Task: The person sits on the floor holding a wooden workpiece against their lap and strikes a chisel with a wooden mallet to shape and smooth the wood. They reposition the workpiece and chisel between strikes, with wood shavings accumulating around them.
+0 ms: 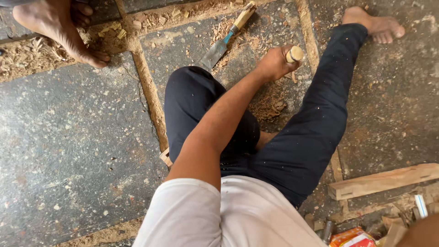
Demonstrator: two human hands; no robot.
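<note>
The left hand's fingers (280, 68) are curled tight around one tool with a round pale wooden handle (294, 54), whose butt end sticks up out of the fist; the working end is hidden below the hand, over a heap of wood shavings (270, 103) on the stone floor (77, 151). The left hand (274, 63) reaches out between the person's two dark-trousered legs, the arm bare below a white sleeve. The right hand shows only as a blurred sliver at the lower right corner (423, 233) (its fingers cannot be made out).

Just beyond the fist lies one broad chisel (224, 40) with a wooden handle and a blue collar, flat on the floor among chips. One squared wooden block (384, 180) lies to the right, beside the person's thigh. Another person's bare foot (59, 27) rests at the upper left, well apart from the hand.
</note>
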